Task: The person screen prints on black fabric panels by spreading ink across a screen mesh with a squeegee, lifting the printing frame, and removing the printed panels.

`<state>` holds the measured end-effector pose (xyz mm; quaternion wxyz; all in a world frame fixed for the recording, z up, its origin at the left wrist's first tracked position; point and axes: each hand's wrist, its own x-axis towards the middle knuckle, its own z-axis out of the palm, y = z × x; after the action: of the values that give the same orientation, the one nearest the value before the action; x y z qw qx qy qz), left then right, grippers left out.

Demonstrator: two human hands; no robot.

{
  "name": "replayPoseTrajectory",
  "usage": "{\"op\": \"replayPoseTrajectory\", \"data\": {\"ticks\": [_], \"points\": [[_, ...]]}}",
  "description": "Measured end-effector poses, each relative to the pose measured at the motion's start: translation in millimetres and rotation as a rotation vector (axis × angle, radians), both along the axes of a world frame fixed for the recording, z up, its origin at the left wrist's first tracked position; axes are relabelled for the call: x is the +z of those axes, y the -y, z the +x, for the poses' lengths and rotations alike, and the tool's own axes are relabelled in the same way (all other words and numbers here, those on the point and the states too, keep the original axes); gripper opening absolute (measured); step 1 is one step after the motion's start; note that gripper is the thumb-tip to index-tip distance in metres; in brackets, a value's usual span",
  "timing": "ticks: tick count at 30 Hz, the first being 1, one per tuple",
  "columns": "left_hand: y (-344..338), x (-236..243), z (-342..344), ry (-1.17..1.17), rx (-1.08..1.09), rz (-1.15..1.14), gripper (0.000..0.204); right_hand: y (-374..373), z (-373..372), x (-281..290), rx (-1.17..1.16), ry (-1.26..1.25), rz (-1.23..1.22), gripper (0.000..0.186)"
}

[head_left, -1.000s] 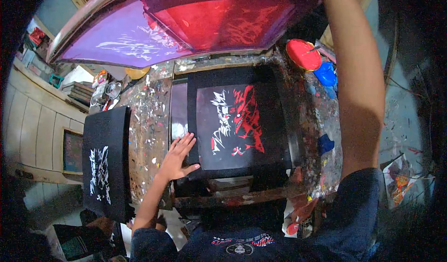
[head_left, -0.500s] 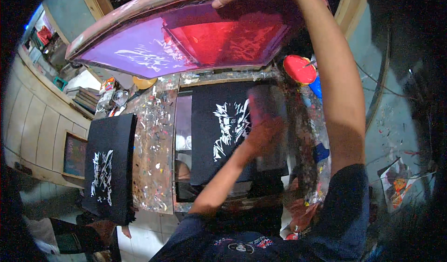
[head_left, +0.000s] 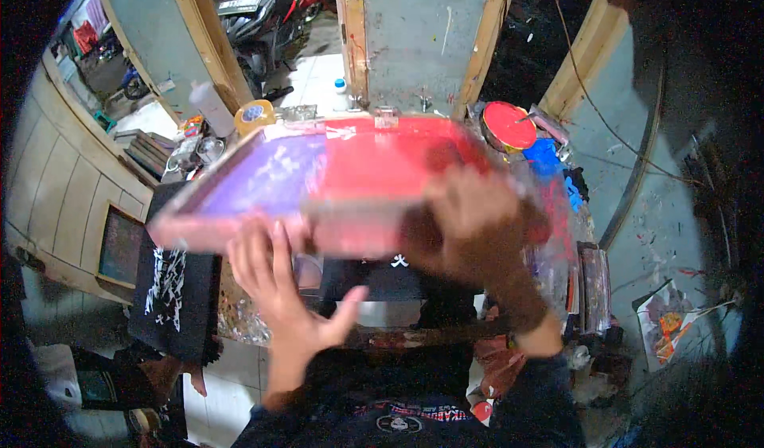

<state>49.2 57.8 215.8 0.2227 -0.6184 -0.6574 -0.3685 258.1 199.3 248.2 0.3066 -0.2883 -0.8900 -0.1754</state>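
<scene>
A wood-edged printing screen (head_left: 362, 237) hangs blurred over the table, hinged at its far side, its mesh purple on the left and coated with red ink on the right. My left hand (head_left: 278, 293) is open, fingertips against the frame's near edge and thumb spread away. Over the frame's right part is my right hand (head_left: 477, 217), curled, shadowed and smeared by motion, so its grip is unclear. Black fabric (head_left: 370, 282) with a white print lies beneath the screen, mostly hidden. Another black printed piece (head_left: 171, 289) rests to the left.
A tub of red ink (head_left: 510, 125) stands at the back right beside a blue cloth (head_left: 544, 157). Clear tape (head_left: 255, 115) and a plastic bottle (head_left: 212, 107) are at the back left. Farther off, a motorcycle (head_left: 259, 14) stands past the doorway.
The raised screen has swung down toward me over the black fabric. My left hand has come back from the fabric to the frame's near edge; my right hand has come down with the screen.
</scene>
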Motion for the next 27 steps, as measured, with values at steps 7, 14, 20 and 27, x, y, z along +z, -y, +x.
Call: {"op": "replayPoseTrajectory", "data": {"ticks": [7, 14, 20, 27], "points": [[54, -164, -42, 0.317, -0.192, -0.471, 0.104, 109, 35, -163, -0.043, -0.028, -0.302, 0.051], [62, -220, -47, 0.501, -0.184, -0.508, 0.087, 111, 43, -194, -0.005, 0.089, -0.42, 0.053], [58, -232, -52, 0.305, -0.21, -0.355, 0.083, 63, 16, -185, -0.079, 0.168, -0.392, 0.042], [49, -229, -51, 0.352, -0.279, -0.355, 0.082, -15, 3, -141, -0.006, 0.259, -0.581, 0.046]]}}
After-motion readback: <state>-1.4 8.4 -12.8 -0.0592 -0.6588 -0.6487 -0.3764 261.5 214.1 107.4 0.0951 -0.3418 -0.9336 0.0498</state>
